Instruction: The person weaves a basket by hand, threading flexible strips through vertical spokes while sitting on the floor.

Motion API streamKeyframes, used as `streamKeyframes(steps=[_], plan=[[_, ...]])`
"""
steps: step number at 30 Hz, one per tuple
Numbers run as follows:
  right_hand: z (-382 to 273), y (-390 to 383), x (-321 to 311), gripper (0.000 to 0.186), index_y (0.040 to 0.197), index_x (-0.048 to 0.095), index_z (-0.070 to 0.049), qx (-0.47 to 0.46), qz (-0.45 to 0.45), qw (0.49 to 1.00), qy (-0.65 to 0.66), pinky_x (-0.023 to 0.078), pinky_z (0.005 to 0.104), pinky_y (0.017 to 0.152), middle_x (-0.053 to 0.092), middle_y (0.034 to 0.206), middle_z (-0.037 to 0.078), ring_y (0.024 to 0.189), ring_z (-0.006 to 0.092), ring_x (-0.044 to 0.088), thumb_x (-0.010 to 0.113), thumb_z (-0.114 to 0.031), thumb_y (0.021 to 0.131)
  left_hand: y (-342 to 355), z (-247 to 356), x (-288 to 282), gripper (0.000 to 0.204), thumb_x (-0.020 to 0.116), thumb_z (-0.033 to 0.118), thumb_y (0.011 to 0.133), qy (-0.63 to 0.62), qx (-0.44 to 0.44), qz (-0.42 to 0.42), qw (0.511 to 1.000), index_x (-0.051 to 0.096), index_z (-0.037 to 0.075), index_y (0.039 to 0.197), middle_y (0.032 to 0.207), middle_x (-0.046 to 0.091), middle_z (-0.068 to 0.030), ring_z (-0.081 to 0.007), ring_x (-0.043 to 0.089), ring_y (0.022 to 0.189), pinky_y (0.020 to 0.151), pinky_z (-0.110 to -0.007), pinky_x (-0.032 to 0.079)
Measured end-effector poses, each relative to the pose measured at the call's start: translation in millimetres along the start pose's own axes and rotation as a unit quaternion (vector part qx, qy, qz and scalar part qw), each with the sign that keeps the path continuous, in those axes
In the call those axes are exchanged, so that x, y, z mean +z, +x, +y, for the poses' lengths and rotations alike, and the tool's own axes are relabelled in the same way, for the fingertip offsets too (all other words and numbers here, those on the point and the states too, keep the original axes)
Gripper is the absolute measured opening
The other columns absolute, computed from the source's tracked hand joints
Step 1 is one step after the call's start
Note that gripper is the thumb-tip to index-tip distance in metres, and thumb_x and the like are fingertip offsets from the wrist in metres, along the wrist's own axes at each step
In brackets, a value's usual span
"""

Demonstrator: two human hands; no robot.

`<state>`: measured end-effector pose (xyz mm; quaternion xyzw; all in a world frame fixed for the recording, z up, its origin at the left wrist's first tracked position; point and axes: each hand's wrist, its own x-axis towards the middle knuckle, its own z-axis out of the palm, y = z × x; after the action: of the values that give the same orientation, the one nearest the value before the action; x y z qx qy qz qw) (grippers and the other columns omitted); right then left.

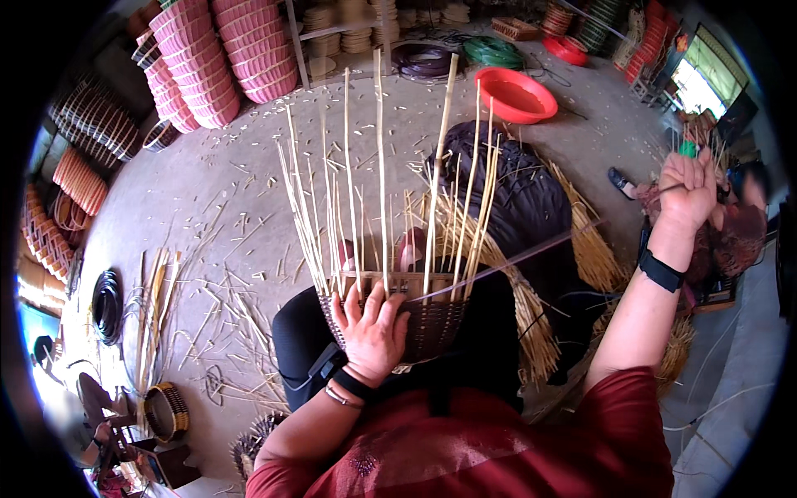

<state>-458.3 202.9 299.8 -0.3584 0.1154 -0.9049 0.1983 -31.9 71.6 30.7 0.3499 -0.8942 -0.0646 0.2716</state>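
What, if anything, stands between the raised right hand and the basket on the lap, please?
Nothing visible blocks the way outright. The basket has upright stakes along its right side, and a dark strip stretches from it toward the right hand, crossing, in this view, the dark bundle and the straw.

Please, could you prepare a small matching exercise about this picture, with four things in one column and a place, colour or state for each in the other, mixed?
Things:
1. Left hand
2. Right hand
3. Large basin
4. Tall stacks of baskets at upper left

Descriptions:
A. Pink
B. Raised, out to the right
C. Red, on the floor
D. Resting on the woven basket with upright stakes

Right pairs: 1-D, 2-B, 3-C, 4-A
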Motion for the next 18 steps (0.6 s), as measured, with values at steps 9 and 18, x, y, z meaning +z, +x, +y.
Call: streamKeyframes(steps=[9, 18], plan=[[116, -173, 36, 0.064, 0.149, 0.042, -0.004, 0.277, 0.090, 0.938, -0.188, 0.044, 0.0383, 0.100, 0.060, 0.124, 0.014, 0.110, 0.0246, 0.058, 0.051, -0.046, 0.102, 2, 9, -7, 0.034, 0.068, 0.032, 0.090, 0.007, 0.000, 0.011, 1.000, 0.067, 0.021, 0.122, 0.137, 0.058, -0.0071, -0.0384, 0.042, 0.136, 0.115, -0.064, 0.019], [152, -283, -41, 0.030, 0.126, 0.058, -0.001, 0.456, 0.187, 0.862, -0.119, 0.057, 0.0395, 0.090, 0.066, 0.094, 0.006, 0.095, 0.0218, 0.069, 0.051, -0.024, 0.108, 15, 31, -17, 0.056, 0.063, 0.016, 0.085, 0.070, 0.089, 0.037, 0.993, 0.058, 0.026, 0.140, 0.151, 0.046, -0.0105, -0.0344, 0.038, 0.142, 0.118, -0.058, 0.018]])
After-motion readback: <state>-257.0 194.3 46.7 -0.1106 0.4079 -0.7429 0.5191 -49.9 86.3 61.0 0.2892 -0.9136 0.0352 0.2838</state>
